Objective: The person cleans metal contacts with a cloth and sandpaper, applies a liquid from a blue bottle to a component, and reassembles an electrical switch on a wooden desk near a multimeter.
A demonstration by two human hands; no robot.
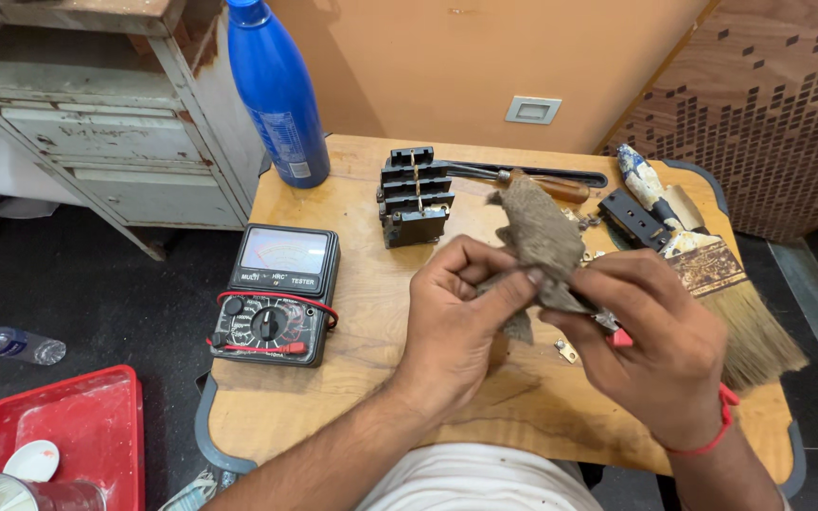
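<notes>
Over the middle of a small wooden table [352, 397], my left hand [456, 322] and my right hand [655, 341] both grip a dirty grey rag [542, 232]. The rag is bunched between the fingers and sticks up above them. A small red-tipped part [620, 338] shows under my right palm; what it is I cannot tell. A red thread circles my right wrist. Just beyond the hands stands a black finned switch block [414, 194].
An analog multimeter [276, 293] with red leads lies at the table's left. A blue bottle [278, 90] stands at the back left. A screwdriver [532, 180], a black part [631, 220] and a wide paintbrush [721, 284] lie to the right. A red tray [78, 431] sits on the floor.
</notes>
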